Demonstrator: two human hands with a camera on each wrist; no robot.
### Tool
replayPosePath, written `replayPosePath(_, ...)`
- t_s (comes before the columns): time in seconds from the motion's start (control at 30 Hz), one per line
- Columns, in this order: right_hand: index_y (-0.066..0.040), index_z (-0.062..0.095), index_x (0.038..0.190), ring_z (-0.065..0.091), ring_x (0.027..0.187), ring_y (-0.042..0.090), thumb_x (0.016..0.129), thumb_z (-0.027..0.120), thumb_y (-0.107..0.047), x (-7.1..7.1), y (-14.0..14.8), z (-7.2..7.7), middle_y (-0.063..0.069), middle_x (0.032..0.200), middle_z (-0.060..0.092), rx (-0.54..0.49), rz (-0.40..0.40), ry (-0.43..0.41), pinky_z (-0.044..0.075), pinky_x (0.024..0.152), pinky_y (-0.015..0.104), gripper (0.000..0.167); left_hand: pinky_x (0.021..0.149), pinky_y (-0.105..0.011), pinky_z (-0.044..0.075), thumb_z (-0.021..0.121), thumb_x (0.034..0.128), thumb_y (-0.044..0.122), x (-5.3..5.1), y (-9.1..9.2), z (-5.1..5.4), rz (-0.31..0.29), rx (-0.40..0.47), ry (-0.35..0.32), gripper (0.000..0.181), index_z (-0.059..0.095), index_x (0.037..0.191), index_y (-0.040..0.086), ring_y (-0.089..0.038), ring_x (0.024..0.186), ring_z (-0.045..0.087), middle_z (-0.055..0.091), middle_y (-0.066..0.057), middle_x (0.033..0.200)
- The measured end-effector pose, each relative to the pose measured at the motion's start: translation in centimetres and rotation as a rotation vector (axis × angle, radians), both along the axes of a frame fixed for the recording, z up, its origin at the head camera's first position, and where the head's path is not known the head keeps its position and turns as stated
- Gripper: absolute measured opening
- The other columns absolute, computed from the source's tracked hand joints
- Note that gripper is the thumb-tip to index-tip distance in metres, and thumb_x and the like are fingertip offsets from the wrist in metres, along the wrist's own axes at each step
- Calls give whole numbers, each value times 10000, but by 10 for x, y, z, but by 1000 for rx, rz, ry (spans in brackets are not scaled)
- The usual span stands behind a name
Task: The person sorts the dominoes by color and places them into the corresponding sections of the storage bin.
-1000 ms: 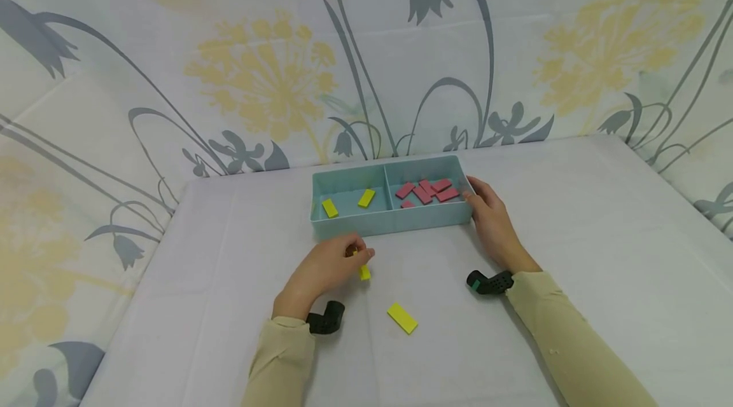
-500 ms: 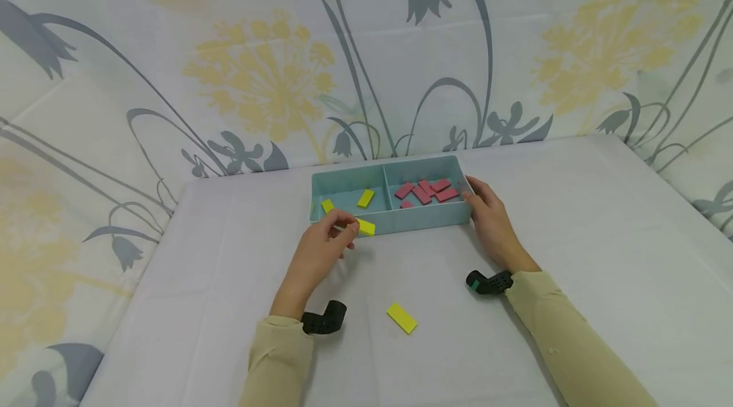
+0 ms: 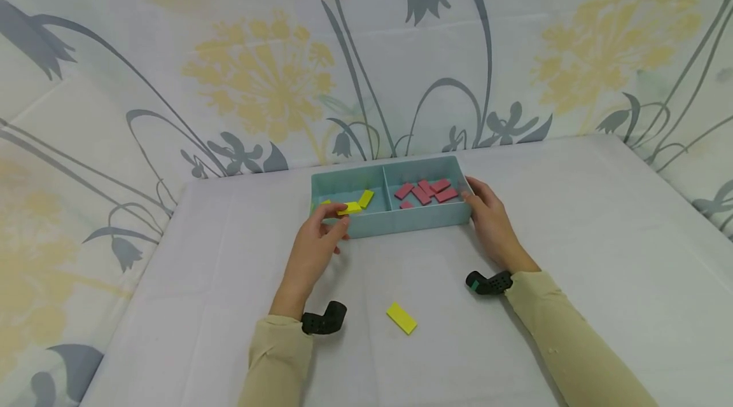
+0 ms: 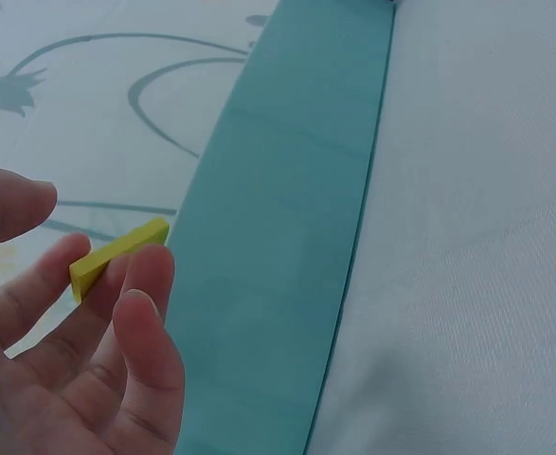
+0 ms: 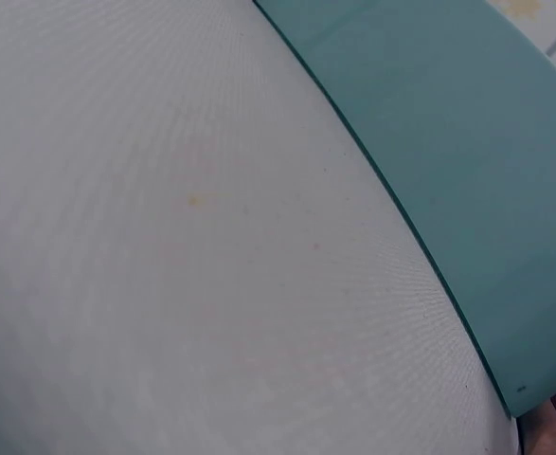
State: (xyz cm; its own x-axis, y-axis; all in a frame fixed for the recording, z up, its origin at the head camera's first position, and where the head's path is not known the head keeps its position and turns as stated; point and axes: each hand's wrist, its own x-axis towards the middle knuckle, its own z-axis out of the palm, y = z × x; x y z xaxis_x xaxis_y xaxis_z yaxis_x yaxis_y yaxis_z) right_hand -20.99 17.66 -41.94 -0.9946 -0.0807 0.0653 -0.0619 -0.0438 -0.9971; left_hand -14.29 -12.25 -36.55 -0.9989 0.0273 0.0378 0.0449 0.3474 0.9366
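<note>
A light blue two-part box (image 3: 409, 221) stands towards the back of the table. My left hand (image 3: 309, 254) holds a small yellow block (image 3: 350, 208) by its fingertips, over the front rim of the left compartment. In the left wrist view that yellow block (image 4: 121, 256) sits tilted among the fingers; the exact pinch is partly hidden. Another yellow block (image 3: 366, 198) lies in this compartment, and one more is mostly covered by the hand. The right compartment holds several red blocks (image 3: 424, 195). My right hand (image 3: 494, 224) grips the box's right end, thumb at the rim.
One loose yellow block (image 3: 402, 318) lies on the white tablecloth (image 3: 458, 356) in front of the box, between the forearms. Behind the box rises a flower-patterned cloth (image 3: 389, 76). Each wrist wears a black camera mount.
The left hand has lifted the yellow block from near the table, forward and up to the box's left compartment. The right hand and the box have stayed in place.
</note>
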Motion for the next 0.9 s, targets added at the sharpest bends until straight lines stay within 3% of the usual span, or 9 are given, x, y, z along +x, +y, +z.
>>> replayPosePath(0.37, -46, 229, 1393, 206, 1303, 197, 958, 399, -256, 13, -5, 18, 96, 1451, 185, 39, 6, -16, 195, 1058, 377, 512, 673, -460, 477, 537, 888, 321, 0, 0, -5, -10, 12, -3, 316, 503, 1184, 215, -239, 883, 583, 531, -9, 1182)
replayPosePath(0.67, -58, 236, 1395, 207, 1303, 194, 950, 417, -263, 14, -5, 17, 91, 1449, 193, 38, 12, -10, 187, 1060, 380, 523, 678, -425, 457, 542, 874, 377, 2, -2, -7, 13, -28, -68, 301, 513, 1159, 284, -301, 743, 566, 639, -79, 924)
replayPosePath(0.9, -47, 219, 1397, 200, 1306, 192, 958, 391, -231, 13, -4, 18, 92, 1450, 187, 43, 19, -8, 187, 1061, 368, 507, 696, -452, 466, 543, 876, 349, 0, -2, -7, 23, -4, -45, 235, 531, 1103, 291, -297, 806, 579, 629, -85, 929)
